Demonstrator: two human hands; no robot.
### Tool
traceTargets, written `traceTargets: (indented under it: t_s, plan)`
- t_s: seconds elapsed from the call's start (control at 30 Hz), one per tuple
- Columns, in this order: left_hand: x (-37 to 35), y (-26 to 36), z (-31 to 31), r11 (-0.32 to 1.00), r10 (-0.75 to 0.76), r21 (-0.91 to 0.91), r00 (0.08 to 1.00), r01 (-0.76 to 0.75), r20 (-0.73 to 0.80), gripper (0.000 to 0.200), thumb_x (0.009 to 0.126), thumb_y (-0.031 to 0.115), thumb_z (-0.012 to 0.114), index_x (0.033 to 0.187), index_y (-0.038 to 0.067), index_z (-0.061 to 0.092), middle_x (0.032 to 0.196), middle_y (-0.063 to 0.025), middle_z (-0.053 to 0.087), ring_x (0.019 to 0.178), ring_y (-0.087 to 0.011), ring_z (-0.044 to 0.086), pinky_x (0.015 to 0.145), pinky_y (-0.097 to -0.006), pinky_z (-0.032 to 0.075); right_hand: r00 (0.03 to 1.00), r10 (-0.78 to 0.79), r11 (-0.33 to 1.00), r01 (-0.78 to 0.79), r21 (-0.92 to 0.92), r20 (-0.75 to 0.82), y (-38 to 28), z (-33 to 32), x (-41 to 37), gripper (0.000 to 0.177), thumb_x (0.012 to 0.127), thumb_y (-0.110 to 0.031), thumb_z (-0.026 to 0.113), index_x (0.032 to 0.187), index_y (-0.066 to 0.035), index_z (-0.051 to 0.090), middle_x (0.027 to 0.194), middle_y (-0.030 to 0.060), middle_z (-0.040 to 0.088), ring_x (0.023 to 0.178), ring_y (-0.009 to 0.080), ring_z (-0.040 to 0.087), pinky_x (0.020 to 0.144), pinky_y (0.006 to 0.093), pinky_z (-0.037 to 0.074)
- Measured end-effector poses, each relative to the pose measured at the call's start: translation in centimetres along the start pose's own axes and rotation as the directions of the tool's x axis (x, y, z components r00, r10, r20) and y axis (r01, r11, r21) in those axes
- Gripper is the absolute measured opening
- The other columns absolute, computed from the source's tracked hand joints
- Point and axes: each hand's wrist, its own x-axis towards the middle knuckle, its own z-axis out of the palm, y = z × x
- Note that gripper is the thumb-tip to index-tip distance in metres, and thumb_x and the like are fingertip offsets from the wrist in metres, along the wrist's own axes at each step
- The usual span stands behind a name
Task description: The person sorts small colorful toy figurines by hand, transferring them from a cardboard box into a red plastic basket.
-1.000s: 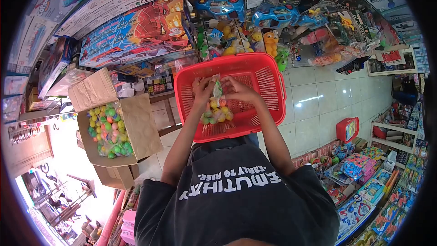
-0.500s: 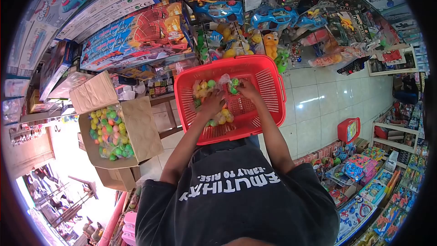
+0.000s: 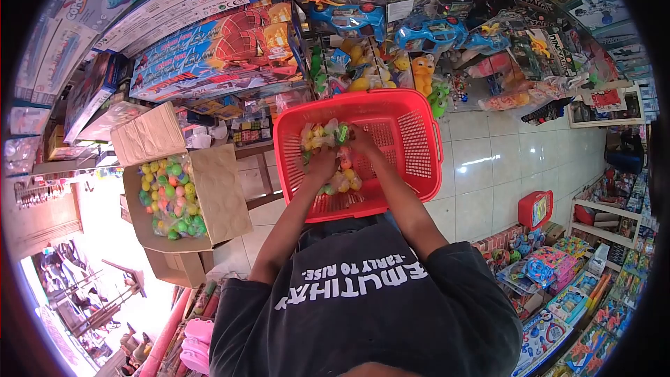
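Inside the red plastic basket (image 3: 412,202), small yellow, green and orange toy balls (image 3: 349,180) lie in clear plastic bags along the left side. My left hand (image 3: 324,163) is among these bagged balls, its fingers curled around a part of the plastic and partly hidden. Opposite it, my right hand (image 3: 361,141) pinches a bagged green toy ball (image 3: 343,132) near the basket's middle. Both hands are close together, with the right one slightly farther from my body. The right fingertips are partly hidden by the hand.
An open cardboard box (image 3: 222,195) with many colourful balls stands left of the basket. Packaged dinosaur toys (image 3: 429,31) and a stack of Spider-Man toy boxes (image 3: 209,52) line the far side. A smaller red basket (image 3: 535,209) sits on the right, beyond the tiled floor (image 3: 481,185).
My right hand has moved left with the green toy ball, closer to my left hand. My left hand has drawn slightly toward my body, its fingers less spread. The view has shifted a little.
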Motion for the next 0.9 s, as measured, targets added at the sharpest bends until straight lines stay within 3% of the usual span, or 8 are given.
traceTargets:
  t_s: [0.13, 0.27, 0.33, 0.43, 0.67, 0.77, 0.83, 0.9]
  plan:
    - [0.1, 0.2, -0.4, 0.999, -0.02, -0.036, 0.999, 0.019, -0.036, 0.039, 0.078, 0.021, 0.056, 0.116, 0.013, 0.05, 0.109, -0.0152, 0.045, 0.106, -0.0339, 0.044, 0.088, -0.0422, 0.039, 1.0, -0.007, 0.995, 0.005, 0.101, 0.021, 1.4, 0.1, 0.3, 0.04, 0.068, -0.021, 0.071, 0.099, -0.005, 0.051, 0.089, 0.0081, 0.06, 0.083, 0.0169, 0.057, 0.073, 0.0315, 0.046]
    - [0.0, 0.6, -0.5, 0.998, 0.062, -0.01, 0.995, -0.063, -0.081, 0.039, 0.076, 0.02, 0.059, 0.114, 0.017, 0.052, 0.107, -0.0133, 0.044, 0.104, -0.0317, 0.044, 0.087, -0.0446, 0.039, 0.998, 0.059, 0.998, -0.059, 0.017, 0.004, 2.8, -0.3, 0.2, 0.037, 0.07, -0.021, 0.07, 0.098, -0.005, 0.051, 0.086, 0.0087, 0.06, 0.083, 0.0179, 0.058, 0.073, 0.0319, 0.047]
    - [0.0, 0.8, -0.5, 0.995, 0.093, 0.04, 0.992, -0.09, -0.082, 0.038, 0.075, 0.02, 0.06, 0.113, 0.019, 0.053, 0.107, -0.0125, 0.044, 0.103, -0.0308, 0.044, 0.087, -0.0452, 0.038, 0.969, 0.214, 0.95, -0.178, -0.256, 0.121, 2.1, -0.8, -0.4, 0.034, 0.071, -0.02, 0.069, 0.096, -0.006, 0.05, 0.083, 0.0097, 0.06, 0.079, 0.0184, 0.059, 0.066, 0.0313, 0.048]
    - [-0.3, 0.6, -0.2, 0.993, 0.09, 0.072, 0.995, -0.093, 0.036, 0.037, 0.074, 0.02, 0.06, 0.111, 0.021, 0.055, 0.108, -0.0114, 0.044, 0.107, -0.0295, 0.043, 0.087, -0.0463, 0.037, 0.862, 0.394, 0.915, -0.336, -0.223, 0.318, 0.2, -0.8, -1.7, 0.031, 0.071, -0.018, 0.068, 0.093, -0.006, 0.05, 0.08, 0.009, 0.06, 0.075, 0.0175, 0.06, 0.058, 0.0297, 0.05]
    - [0.2, -0.7, 1.7, 0.997, 0.074, 0.022, 0.987, -0.078, 0.145, 0.036, 0.075, 0.02, 0.06, 0.111, 0.023, 0.056, 0.113, -0.0108, 0.043, 0.115, -0.0296, 0.037, 0.091, -0.0483, 0.034, 0.864, 0.325, 0.944, -0.272, -0.187, 0.384, 0.1, -0.6, -2.2, 0.028, 0.073, -0.021, 0.065, 0.092, -0.006, 0.05, 0.08, 0.0085, 0.059, 0.072, 0.0164, 0.06, 0.058, 0.0295, 0.052]
    - [0.1, -0.3, 1.4, 0.997, 0.053, 0.04, 0.989, -0.059, 0.136, 0.035, 0.076, 0.022, 0.059, 0.11, 0.024, 0.056, 0.113, -0.0109, 0.042, 0.115, -0.0298, 0.038, 0.092, -0.049, 0.035, 0.806, 0.404, 0.915, -0.354, -0.194, 0.432, 0.3, -1.5, -1.8, 0.032, 0.072, -0.023, 0.065, 0.092, -0.005, 0.049, 0.087, 0.0123, 0.059, 0.075, 0.021, 0.062, 0.061, 0.0325, 0.052]
    - [0.1, -0.3, 1.2, 0.998, 0.045, 0.04, 0.99, -0.051, 0.134, 0.034, 0.077, 0.022, 0.059, 0.11, 0.023, 0.056, 0.113, -0.0107, 0.043, 0.114, -0.0298, 0.038, 0.091, -0.0493, 0.035, 0.988, 0.153, 0.934, -0.148, -0.325, -0.009, 1.6, -1.4, -1.3, 0.042, 0.07, -0.026, 0.066, 0.097, -0.002, 0.045, 0.093, 0.0155, 0.058, 0.082, 0.0269, 0.061, 0.068, 0.0351, 0.05]
    - [0.2, -0.3, 1.3, 0.999, 0.044, 0.01, 0.992, -0.045, 0.117, 0.032, 0.077, 0.023, 0.058, 0.109, 0.023, 0.056, 0.112, -0.0107, 0.043, 0.113, -0.03, 0.04, 0.091, -0.0501, 0.035, 0.989, 0.121, 0.963, -0.139, -0.23, -0.09, 2.2, -1.2, -0.3, 0.047, 0.07, -0.027, 0.067, 0.099, -0.001, 0.042, 0.093, 0.0175, 0.058, 0.084, 0.0291, 0.061, 0.071, 0.0358, 0.049]
